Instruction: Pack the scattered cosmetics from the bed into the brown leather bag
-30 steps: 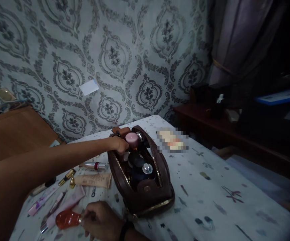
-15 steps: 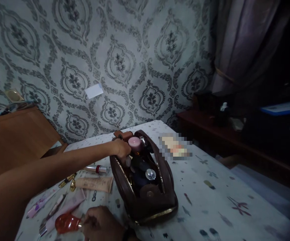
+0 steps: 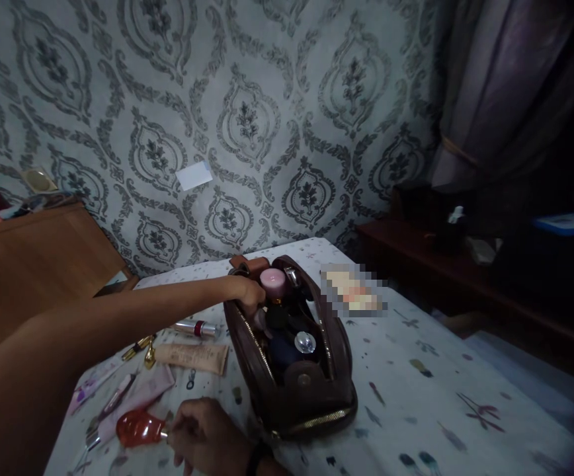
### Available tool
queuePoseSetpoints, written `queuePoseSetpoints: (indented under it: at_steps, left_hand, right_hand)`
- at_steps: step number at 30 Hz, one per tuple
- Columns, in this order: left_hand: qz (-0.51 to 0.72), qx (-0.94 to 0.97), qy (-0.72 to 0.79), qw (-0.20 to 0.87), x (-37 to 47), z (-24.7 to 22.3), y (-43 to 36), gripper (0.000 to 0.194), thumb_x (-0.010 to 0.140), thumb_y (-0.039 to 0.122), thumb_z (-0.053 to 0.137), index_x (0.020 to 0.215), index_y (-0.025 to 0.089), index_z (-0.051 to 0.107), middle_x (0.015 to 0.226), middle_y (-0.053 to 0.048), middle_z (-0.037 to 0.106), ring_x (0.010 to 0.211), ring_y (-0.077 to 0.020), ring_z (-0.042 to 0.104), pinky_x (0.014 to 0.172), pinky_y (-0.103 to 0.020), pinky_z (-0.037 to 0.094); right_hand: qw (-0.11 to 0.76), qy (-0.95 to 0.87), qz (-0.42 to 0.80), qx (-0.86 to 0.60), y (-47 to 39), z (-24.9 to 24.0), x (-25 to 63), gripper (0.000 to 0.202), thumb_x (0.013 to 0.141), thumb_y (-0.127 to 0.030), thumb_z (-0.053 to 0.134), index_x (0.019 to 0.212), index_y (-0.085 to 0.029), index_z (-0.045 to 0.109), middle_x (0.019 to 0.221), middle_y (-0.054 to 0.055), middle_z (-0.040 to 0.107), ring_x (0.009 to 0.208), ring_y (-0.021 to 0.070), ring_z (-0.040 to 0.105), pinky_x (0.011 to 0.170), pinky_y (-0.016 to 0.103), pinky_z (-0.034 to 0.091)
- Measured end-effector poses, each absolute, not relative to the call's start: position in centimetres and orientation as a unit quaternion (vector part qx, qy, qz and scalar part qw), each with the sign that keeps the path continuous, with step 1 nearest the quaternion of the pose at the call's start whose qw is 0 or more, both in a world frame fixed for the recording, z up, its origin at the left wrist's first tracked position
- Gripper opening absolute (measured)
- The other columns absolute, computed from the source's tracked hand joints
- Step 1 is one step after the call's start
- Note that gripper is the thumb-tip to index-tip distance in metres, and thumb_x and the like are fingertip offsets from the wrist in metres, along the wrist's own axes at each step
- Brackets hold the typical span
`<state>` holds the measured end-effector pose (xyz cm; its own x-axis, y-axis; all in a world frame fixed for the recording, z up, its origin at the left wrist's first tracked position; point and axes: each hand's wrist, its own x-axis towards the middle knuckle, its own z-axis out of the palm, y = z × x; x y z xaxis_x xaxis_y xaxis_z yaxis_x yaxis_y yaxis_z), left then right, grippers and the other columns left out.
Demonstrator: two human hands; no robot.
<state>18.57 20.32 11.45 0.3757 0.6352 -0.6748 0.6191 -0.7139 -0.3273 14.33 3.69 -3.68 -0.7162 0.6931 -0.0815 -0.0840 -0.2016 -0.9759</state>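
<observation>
My left hand point(image 3: 248, 294) reaches over the near-left side of an unzipped brown bag point(image 3: 307, 413), and its fingers dip inside. What they touch is hidden. Beside them a pink round-topped container point(image 3: 273, 281) stands in the bag, with a dark bottle with a shiny silver top point(image 3: 305, 342) closer to me. My right hand point(image 3: 210, 433), a dark band at its wrist, rests low on the table, fingers loosely bent and apart. Just left of its fingertips lies a red glass bottle point(image 3: 141, 428), its neck toward the hand.
Left of the bag lie a beige tube point(image 3: 195, 357), a silver tube with a red band point(image 3: 196, 328), a pink tube point(image 3: 143, 396) and gold-coloured items. A pixelated flat item point(image 3: 352, 289) lies right of the bag. A wooden cabinet point(image 3: 34, 271) stands left, dark furniture point(image 3: 406, 254) right.
The view has shifted slightly. My right hand has loosened its fingers and drawn a little to the right of the red bottle, which stays lying. My left hand remains in the bag.
</observation>
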Motion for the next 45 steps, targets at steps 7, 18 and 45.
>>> queuePoseSetpoints:
  at_steps: [7,18,45]
  left_hand:
    - [0.399,-0.832,-0.384,-0.024,17.9,11.1,20.7,0.042,0.052,0.024,0.086,0.093,0.019,0.078,0.096,-0.007,0.078,0.090,-0.0264,0.068,0.078,-0.028,0.053]
    - [0.418,-0.826,-0.373,-0.063,18.0,10.8,20.8,0.041,0.057,0.023,0.083,0.096,0.013,0.078,0.099,-0.010,0.077,0.089,-0.0264,0.068,0.082,-0.030,0.053]
    - [0.347,-0.813,-0.432,-0.176,17.2,10.9,20.3,0.022,0.066,0.036,0.074,0.068,0.016,0.066,0.065,-0.001,0.068,0.067,-0.0205,0.066,0.063,-0.028,0.055]
  right_hand:
    - [0.270,-0.573,0.728,-0.262,3.6,-3.8,14.4,0.006,0.073,-0.015,0.057,0.071,-0.019,0.054,0.057,-0.005,0.054,0.045,0.0093,0.048,0.047,0.021,0.039]
    - [0.270,-0.578,0.725,-0.261,3.6,-3.8,14.4,0.011,0.077,-0.020,0.060,0.070,-0.019,0.051,0.057,-0.006,0.054,0.044,0.0078,0.048,0.046,0.019,0.037]
    - [0.259,-0.588,0.722,-0.258,3.6,-3.7,14.5,0.009,0.077,-0.014,0.057,0.071,-0.018,0.052,0.057,-0.006,0.054,0.044,0.0078,0.048,0.045,0.019,0.038]
